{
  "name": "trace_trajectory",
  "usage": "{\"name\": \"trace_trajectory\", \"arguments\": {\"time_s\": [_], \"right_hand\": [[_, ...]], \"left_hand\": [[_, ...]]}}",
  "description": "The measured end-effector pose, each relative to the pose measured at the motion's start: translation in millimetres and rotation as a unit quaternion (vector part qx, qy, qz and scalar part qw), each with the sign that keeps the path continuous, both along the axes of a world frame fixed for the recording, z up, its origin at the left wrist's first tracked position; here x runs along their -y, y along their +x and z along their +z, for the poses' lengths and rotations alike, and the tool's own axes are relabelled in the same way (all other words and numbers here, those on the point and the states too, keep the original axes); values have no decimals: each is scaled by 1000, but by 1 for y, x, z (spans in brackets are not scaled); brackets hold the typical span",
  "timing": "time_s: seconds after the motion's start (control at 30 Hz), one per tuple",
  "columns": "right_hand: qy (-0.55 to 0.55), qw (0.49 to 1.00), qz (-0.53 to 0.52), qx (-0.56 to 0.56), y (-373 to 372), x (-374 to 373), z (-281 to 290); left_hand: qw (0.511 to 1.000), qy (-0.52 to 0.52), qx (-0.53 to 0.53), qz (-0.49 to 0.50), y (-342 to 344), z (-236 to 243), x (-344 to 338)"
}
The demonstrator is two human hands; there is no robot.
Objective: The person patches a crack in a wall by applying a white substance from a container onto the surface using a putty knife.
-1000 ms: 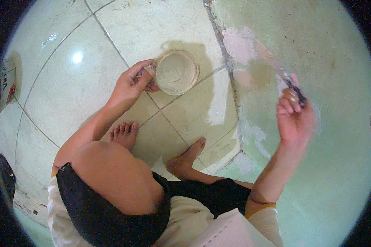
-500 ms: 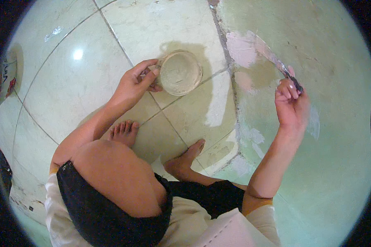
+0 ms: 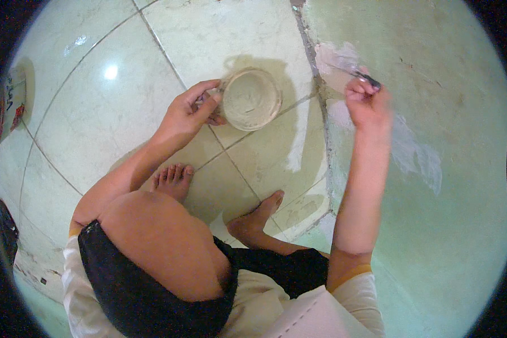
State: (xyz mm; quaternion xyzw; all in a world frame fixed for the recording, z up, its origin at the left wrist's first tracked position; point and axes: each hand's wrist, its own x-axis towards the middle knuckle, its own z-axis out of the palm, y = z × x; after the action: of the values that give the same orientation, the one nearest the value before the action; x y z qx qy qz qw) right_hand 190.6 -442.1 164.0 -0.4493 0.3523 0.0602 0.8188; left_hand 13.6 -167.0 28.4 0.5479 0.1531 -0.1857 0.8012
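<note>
Left hand (image 3: 200, 107): pinches the mug (image 3: 251, 100) by its handle.
Mug: over tiles (image 3: 118, 107), near the green wall (image 3: 462, 135).
Right hand (image 3: 369, 105): grips a dark-handled tool (image 3: 369, 79), tip apparently at the pale patch (image 3: 338, 56).
Around: bare feet (image 3: 173, 180) nearby; container (image 3: 11, 101) far left.

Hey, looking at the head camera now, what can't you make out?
All in the head view:
- Dark-handled tool: its far end blurs into the pale patch; the right hand covers part of the handle.
- Round cup: the left hand hides part of its left side.
- Container at far left: cut off by the lens's dark rim.
- Dark object below it: also cut off; kind unclear.
</note>
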Motion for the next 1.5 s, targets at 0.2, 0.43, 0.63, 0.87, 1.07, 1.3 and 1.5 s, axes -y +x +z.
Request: {"name": "trace_trajectory", "arguments": {"time_s": [0.2,0.43,0.63,0.87,1.07,1.3,1.5], "right_hand": [[-51,986,156,-28,-36,-10,70],[-534,661,526,-25,-60,-13,82],[-753,291,562,182,-38,25,39],[-761,370,513,141,-45,20,-11],[-773,415,462,129,-46,24,-44],[-788,402,449,124,-71,69,-43],[-770,431,454,123,-77,40,-42]], "left_hand": [[1000,-4,-11,1,0,4,-1],[1000,5,-3,-2,1,3,-2],[1000,5,-2,4,1,4,-1],[1000,-14,-5,6,1,9,1],[1000,-7,-3,3,2,3,-1],[1000,-14,-10,1,0,3,-2],[1000,-6,-2,-3,-1,-1,-1]]}}
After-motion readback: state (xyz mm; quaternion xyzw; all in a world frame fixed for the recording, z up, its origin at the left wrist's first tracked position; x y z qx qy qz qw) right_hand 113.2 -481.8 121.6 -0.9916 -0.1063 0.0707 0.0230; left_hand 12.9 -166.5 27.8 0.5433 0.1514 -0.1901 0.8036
